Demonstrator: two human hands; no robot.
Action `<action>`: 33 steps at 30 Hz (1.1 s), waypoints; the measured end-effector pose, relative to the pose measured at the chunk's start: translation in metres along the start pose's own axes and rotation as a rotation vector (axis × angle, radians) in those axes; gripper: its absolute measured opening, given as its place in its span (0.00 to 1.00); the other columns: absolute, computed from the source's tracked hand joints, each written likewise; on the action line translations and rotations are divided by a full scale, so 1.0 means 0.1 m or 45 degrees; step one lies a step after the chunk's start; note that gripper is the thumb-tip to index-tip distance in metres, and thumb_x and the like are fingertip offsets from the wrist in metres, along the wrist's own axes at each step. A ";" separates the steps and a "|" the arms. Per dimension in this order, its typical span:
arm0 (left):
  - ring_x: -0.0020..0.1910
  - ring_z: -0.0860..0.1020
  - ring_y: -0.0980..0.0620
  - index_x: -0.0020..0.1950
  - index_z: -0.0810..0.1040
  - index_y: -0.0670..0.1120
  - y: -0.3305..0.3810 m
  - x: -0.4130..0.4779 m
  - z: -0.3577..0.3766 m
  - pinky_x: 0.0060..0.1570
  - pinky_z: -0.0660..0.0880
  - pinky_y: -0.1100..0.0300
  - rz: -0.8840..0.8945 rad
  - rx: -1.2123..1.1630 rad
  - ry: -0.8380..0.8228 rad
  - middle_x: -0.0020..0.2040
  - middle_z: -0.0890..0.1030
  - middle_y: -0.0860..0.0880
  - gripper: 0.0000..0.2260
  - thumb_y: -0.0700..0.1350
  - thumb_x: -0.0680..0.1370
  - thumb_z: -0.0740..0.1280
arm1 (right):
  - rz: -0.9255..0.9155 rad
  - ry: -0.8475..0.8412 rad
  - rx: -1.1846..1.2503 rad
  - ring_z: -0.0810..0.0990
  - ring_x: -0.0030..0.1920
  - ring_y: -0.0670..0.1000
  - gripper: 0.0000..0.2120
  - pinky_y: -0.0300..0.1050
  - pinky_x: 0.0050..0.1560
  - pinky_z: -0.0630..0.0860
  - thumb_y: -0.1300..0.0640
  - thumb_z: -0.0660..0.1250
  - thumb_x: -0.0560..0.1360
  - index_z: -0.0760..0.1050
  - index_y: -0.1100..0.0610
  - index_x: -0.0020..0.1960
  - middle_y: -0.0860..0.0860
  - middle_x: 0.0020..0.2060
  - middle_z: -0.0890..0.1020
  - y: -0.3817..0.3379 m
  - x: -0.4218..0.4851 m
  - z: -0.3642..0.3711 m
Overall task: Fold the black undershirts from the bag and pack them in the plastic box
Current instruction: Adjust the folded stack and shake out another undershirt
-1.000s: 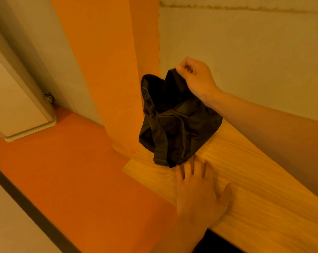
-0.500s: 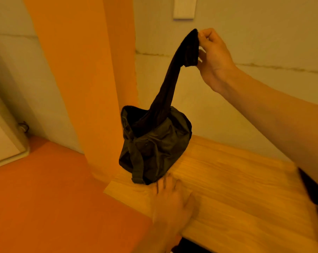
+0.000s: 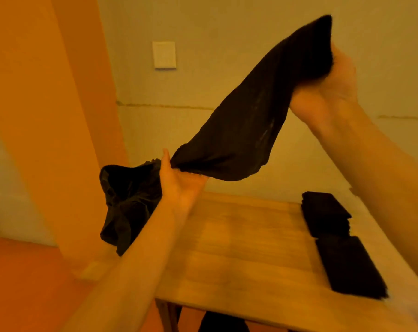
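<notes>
Lifted from the bench (image 3: 239, 248), the left hand (image 3: 179, 185) now pinches the lower end of the undershirt (image 3: 239, 135) just above the bag (image 3: 126, 200); the right hand (image 3: 332, 77) grips its top, higher. Best to spread it taut, find both shoulders, then lay it flat.

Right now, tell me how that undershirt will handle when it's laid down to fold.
Likely very floppy: the undershirt sags in a curve between the right hand and left hand. Probably light: the fabric looks thin. It may bunch on the table unless smoothed.
</notes>
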State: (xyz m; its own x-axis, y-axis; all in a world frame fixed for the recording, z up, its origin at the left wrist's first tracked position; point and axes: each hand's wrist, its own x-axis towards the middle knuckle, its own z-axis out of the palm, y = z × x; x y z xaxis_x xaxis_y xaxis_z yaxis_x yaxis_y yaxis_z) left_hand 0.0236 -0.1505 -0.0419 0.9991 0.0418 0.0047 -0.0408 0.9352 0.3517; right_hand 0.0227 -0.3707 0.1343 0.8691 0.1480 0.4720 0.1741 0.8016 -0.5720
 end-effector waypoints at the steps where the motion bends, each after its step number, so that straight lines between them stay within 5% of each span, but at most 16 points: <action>1: 0.66 0.77 0.35 0.70 0.75 0.43 -0.03 0.02 0.06 0.70 0.70 0.40 0.010 0.011 0.019 0.67 0.79 0.38 0.25 0.61 0.82 0.61 | 0.011 0.044 0.026 0.79 0.49 0.56 0.10 0.50 0.59 0.75 0.58 0.62 0.80 0.79 0.63 0.48 0.58 0.45 0.79 -0.11 -0.22 -0.14; 4: 0.65 0.78 0.37 0.71 0.76 0.43 -0.25 0.05 0.13 0.68 0.73 0.43 -0.001 0.058 0.131 0.67 0.79 0.38 0.19 0.53 0.85 0.61 | 0.033 0.239 -0.111 0.76 0.41 0.49 0.04 0.41 0.50 0.74 0.62 0.66 0.73 0.74 0.60 0.39 0.54 0.37 0.74 -0.35 -0.90 -0.69; 6: 0.62 0.80 0.39 0.69 0.78 0.43 -0.51 -0.07 0.16 0.63 0.76 0.45 -0.012 0.252 0.199 0.64 0.81 0.40 0.16 0.49 0.84 0.62 | 0.067 0.539 -0.475 0.76 0.36 0.45 0.04 0.35 0.40 0.74 0.63 0.65 0.77 0.72 0.64 0.45 0.54 0.37 0.73 -0.42 -1.19 -1.19; 9: 0.56 0.83 0.41 0.56 0.82 0.44 -1.00 -0.35 0.21 0.53 0.77 0.48 -0.092 0.777 0.260 0.57 0.84 0.41 0.09 0.46 0.80 0.67 | 0.297 0.609 -0.647 0.82 0.41 0.51 0.09 0.47 0.48 0.78 0.58 0.60 0.81 0.76 0.60 0.47 0.56 0.41 0.83 -0.17 -1.64 -1.56; 12: 0.53 0.83 0.48 0.49 0.83 0.48 -1.43 -0.65 0.23 0.58 0.76 0.48 -0.087 1.406 0.014 0.52 0.86 0.45 0.04 0.43 0.76 0.70 | 0.596 0.509 -1.256 0.84 0.46 0.50 0.13 0.47 0.53 0.76 0.46 0.65 0.77 0.79 0.55 0.50 0.57 0.53 0.85 0.23 -1.91 -1.65; 15: 0.48 0.84 0.54 0.52 0.83 0.52 -1.68 -0.92 0.08 0.55 0.79 0.51 -0.216 1.965 -0.385 0.49 0.86 0.49 0.07 0.42 0.77 0.69 | 0.737 0.502 -1.129 0.84 0.54 0.52 0.31 0.51 0.58 0.79 0.29 0.69 0.70 0.79 0.49 0.64 0.56 0.57 0.84 0.51 -2.05 -1.70; 18: 0.41 0.82 0.49 0.49 0.80 0.43 -1.73 -1.03 -0.14 0.45 0.78 0.47 -0.250 2.315 -0.518 0.44 0.83 0.45 0.07 0.47 0.78 0.70 | 0.615 0.605 -1.037 0.83 0.47 0.50 0.10 0.39 0.45 0.80 0.45 0.66 0.80 0.80 0.50 0.53 0.52 0.45 0.83 0.62 -2.12 -1.69; 20: 0.34 0.76 0.61 0.39 0.74 0.48 -1.68 -1.10 -0.25 0.39 0.73 0.58 -0.209 2.153 -0.362 0.37 0.77 0.53 0.12 0.50 0.81 0.68 | 0.481 0.684 -1.175 0.83 0.49 0.53 0.16 0.40 0.45 0.77 0.48 0.64 0.82 0.80 0.61 0.55 0.57 0.44 0.82 0.69 -2.12 -1.75; 22: 0.37 0.74 0.67 0.40 0.73 0.53 -1.61 -1.15 -0.35 0.43 0.71 0.64 -0.211 1.807 -0.018 0.40 0.77 0.59 0.12 0.51 0.83 0.64 | 0.437 0.724 -1.235 0.82 0.51 0.52 0.14 0.40 0.50 0.77 0.47 0.64 0.82 0.79 0.58 0.53 0.55 0.46 0.82 0.74 -2.15 -1.79; 24: 0.48 0.80 0.56 0.47 0.80 0.51 -1.57 -1.11 -0.50 0.51 0.75 0.58 -0.368 1.436 0.247 0.54 0.84 0.48 0.08 0.51 0.82 0.65 | 0.483 0.680 -1.251 0.81 0.47 0.44 0.07 0.36 0.46 0.75 0.50 0.66 0.81 0.78 0.50 0.46 0.47 0.42 0.82 0.76 -2.24 -1.75; 27: 0.60 0.80 0.37 0.60 0.82 0.40 -1.56 -1.09 -0.60 0.65 0.74 0.41 -0.839 0.939 0.392 0.61 0.82 0.35 0.27 0.61 0.75 0.68 | 0.564 0.598 -0.953 0.85 0.50 0.45 0.04 0.42 0.52 0.80 0.55 0.70 0.79 0.80 0.52 0.53 0.49 0.48 0.86 0.83 -2.36 -1.69; 30: 0.66 0.77 0.35 0.65 0.82 0.42 -1.54 -1.05 -0.60 0.71 0.69 0.41 -1.065 0.677 0.392 0.65 0.79 0.36 0.28 0.61 0.74 0.71 | 0.620 0.471 -0.979 0.86 0.46 0.46 0.03 0.42 0.48 0.81 0.56 0.70 0.78 0.83 0.54 0.47 0.49 0.42 0.86 0.86 -2.43 -1.67; 33: 0.58 0.82 0.39 0.65 0.82 0.40 -1.56 -0.90 -0.57 0.64 0.74 0.44 -0.876 0.528 0.391 0.60 0.82 0.36 0.23 0.49 0.73 0.72 | 0.569 0.465 -1.129 0.75 0.30 0.45 0.21 0.36 0.34 0.69 0.54 0.68 0.79 0.72 0.52 0.28 0.47 0.26 0.73 0.83 -2.48 -1.75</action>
State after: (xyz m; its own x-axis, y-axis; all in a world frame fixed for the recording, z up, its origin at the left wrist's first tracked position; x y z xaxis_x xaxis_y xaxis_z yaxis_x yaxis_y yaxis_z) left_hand -0.0606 -0.2798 -0.1508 0.7505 -0.3382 -0.5678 0.6400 0.5860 0.4970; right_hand -0.0968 -0.4420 -0.1478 0.9986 0.0233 -0.0485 -0.0481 -0.0146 -0.9987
